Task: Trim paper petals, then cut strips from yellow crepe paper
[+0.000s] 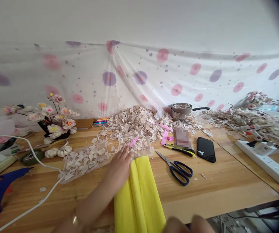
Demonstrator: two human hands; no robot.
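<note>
At table (pixel 226 184) centre, near the front edge: yellow crepe paper (pixel 139 191), folded into a long soft bundle, running from the body out to a clear tray (pixel 151 151) w/ pale petals (pixel 139 147). Left hand (pixel 119 165) on its far left corner, flat, palm down, fingers stretched out, gripping nothing, fingertips touching the tray's rim by a pink slip (pixel 134 141). Right hand (pixel 190 225) just a blur at the bottom edge; can't tell if curled or loose. Second tray (pixel 107 157) of petals just left of the wrist; scissors (pixel 178 166) and phone (pixel 206 149) off to the right, apart from the paper. Handling call: prob. v. light, limp, stretchy, easy to crease or tear, not slippery. Best taken w/ flat fingers under the folded long edge, or pinched at a thick folded end, not by a single loose layer.
</note>
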